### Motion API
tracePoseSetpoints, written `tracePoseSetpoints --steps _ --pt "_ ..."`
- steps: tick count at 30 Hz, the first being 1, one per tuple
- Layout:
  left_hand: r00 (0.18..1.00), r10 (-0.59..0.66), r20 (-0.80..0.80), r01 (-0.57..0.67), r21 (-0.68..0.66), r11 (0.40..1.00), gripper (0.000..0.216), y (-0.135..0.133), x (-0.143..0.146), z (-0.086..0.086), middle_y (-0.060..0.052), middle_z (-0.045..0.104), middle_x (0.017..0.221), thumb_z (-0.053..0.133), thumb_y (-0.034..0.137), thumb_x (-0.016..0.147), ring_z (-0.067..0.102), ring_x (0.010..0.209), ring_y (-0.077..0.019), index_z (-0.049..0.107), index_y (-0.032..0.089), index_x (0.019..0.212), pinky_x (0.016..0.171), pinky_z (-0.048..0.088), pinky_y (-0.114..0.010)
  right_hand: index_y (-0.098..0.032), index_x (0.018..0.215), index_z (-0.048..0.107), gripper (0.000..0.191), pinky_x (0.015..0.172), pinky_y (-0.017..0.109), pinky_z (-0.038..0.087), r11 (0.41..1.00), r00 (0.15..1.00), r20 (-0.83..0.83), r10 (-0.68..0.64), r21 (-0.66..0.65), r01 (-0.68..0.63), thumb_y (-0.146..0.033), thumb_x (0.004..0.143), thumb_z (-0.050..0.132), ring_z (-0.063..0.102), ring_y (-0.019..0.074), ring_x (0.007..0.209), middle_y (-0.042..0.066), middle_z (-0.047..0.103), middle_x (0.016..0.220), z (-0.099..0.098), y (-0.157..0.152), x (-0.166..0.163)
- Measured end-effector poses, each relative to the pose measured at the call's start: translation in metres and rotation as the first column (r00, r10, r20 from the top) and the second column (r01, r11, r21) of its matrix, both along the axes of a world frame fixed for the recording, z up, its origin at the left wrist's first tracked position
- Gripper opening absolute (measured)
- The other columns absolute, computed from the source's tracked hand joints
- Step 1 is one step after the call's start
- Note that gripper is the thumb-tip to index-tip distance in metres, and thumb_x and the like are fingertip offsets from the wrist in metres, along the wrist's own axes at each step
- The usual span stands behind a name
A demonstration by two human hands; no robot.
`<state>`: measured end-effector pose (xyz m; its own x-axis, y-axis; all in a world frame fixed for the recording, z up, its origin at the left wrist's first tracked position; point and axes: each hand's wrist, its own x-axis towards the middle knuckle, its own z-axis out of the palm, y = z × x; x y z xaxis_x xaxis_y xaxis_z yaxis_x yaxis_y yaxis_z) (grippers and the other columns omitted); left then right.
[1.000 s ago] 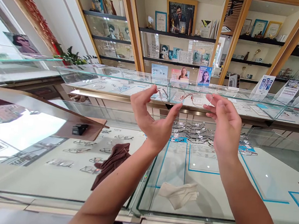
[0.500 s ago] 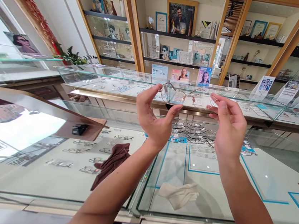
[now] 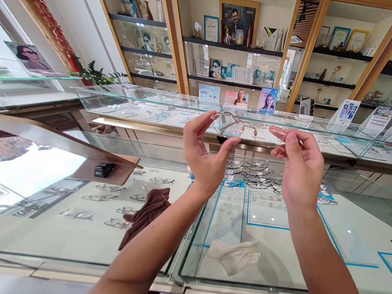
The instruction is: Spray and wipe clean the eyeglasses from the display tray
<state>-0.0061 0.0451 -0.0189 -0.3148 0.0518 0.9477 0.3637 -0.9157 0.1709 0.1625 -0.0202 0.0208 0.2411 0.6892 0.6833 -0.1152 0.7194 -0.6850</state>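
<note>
A pair of thin wire-framed eyeglasses [image 3: 243,127] is held up at arm's length above the glass counter, its lenses clear. My left hand [image 3: 204,155] grips the left side of the frame, with the fingertips at the upper outer rim and the thumb close under that lens. At the other end, my right hand [image 3: 302,166] pinches the right outer side between thumb and fingers. On the counter below lie a cream cloth [image 3: 233,256] and, past my left forearm, a dark brown cloth [image 3: 148,212].
Rows of eyeglass frames [image 3: 255,172] sit inside the near glass showcase [image 3: 258,286]. A wooden-edged mirror [image 3: 104,169] with a small black box stands at the left. Behind runs another glass showcase [image 3: 142,124] with sign cards, before wall shelves [image 3: 234,46].
The eyeglasses have tilted, so the temples sit lower behind the lenses. My left hand has shifted slightly right, and the fingers of my right hand have moved a little.
</note>
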Motion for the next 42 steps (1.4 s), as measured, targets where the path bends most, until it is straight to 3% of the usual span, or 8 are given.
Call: tracePoseSetpoints --steps 9,13,17,21,25,33,37,42 --pt "0.999 -0.016 0.031 0.018 -0.044 0.999 0.058 -0.006 0.004 0.002 -0.007 0.060 0.134 0.080 0.049 0.086 0.067 0.125 -0.0251 0.054 0.029 0.134 0.117 0.051 -0.047 -0.027 0.096 0.065 0.018 0.067 0.031 0.056 0.999 0.999 0.015 0.030 -0.022 -0.030 -0.044 0.097 0.068 0.076 0.0189 0.100 0.004 0.081 0.109 -0.001 0.002 0.002" --pt "0.999 0.001 0.054 0.003 -0.083 0.997 0.060 -0.009 0.007 0.005 -0.007 0.061 0.129 0.079 0.057 0.085 0.068 0.123 -0.0254 0.054 0.028 0.131 0.113 0.055 -0.046 -0.028 0.097 0.069 0.019 0.075 0.034 0.059 1.000 1.000 0.012 -0.019 -0.020 0.019 -0.046 0.096 0.069 0.074 0.0179 0.094 0.003 0.081 0.108 -0.003 0.005 0.005" --pt "0.994 -0.089 0.057 0.094 -0.086 0.992 0.057 -0.015 0.009 0.007 -0.006 0.061 0.125 0.080 0.053 0.085 0.069 0.120 -0.0233 0.054 0.029 0.129 0.109 0.058 -0.043 -0.029 0.098 0.072 0.022 0.092 0.039 0.060 0.995 0.994 0.051 -0.095 0.016 0.094 -0.051 0.093 0.072 0.072 0.0204 0.106 0.002 0.078 0.111 -0.006 0.009 0.011" --pt "0.974 -0.218 0.064 0.225 -0.134 0.965 0.056 -0.024 0.010 0.009 -0.005 0.062 0.123 0.082 0.048 0.086 0.071 0.117 -0.0220 0.052 0.031 0.130 0.106 0.060 -0.041 -0.030 0.099 0.071 0.024 0.097 0.042 0.059 0.995 0.991 0.092 -0.096 0.015 0.095 -0.053 0.095 0.070 0.070 0.0226 0.115 0.003 0.076 0.116 -0.007 0.012 0.016" --pt "0.961 -0.262 0.086 0.275 -0.222 0.936 0.058 -0.032 0.010 0.010 -0.006 0.064 0.121 0.081 0.050 0.087 0.074 0.111 -0.0211 0.050 0.031 0.132 0.103 0.062 -0.040 -0.029 0.095 0.072 0.025 0.095 0.041 0.059 0.999 0.998 0.042 -0.036 -0.019 0.037 -0.053 0.090 0.075 0.070 0.0219 0.111 0.003 0.076 0.112 -0.008 0.015 0.017" --pt "0.966 -0.228 0.122 0.249 -0.196 0.949 0.054 -0.042 0.013 0.013 -0.005 0.064 0.117 0.081 0.050 0.087 0.073 0.113 -0.0214 0.052 0.028 0.127 0.102 0.064 -0.040 -0.028 0.090 0.074 0.031 0.075 0.033 0.055 0.994 0.999 0.024 0.027 -0.109 -0.025 -0.058 0.085 0.079 0.065 0.0169 0.089 0.002 0.073 0.101 -0.011 0.019 0.015" --pt "0.962 -0.247 0.120 0.266 -0.187 0.946 0.055 -0.042 0.013 0.012 -0.005 0.064 0.119 0.082 0.049 0.087 0.074 0.114 -0.0218 0.051 0.030 0.129 0.104 0.063 -0.042 -0.028 0.087 0.074 0.031 0.074 0.032 0.054 0.988 0.998 -0.010 0.055 -0.146 -0.056 -0.058 0.081 0.081 0.064 0.0166 0.089 0.001 0.073 0.099 -0.010 0.019 0.013" --pt "0.931 -0.343 0.128 0.363 -0.201 0.910 0.052 -0.034 0.010 0.011 -0.006 0.064 0.123 0.080 0.049 0.089 0.068 0.129 -0.0247 0.053 0.031 0.129 0.110 0.059 -0.042 -0.029 0.088 0.074 0.030 0.081 0.035 0.057 0.997 1.000 0.002 0.013 -0.075 -0.013 -0.057 0.083 0.080 0.065 0.0178 0.090 0.002 0.072 0.096 -0.008 0.013 0.012"
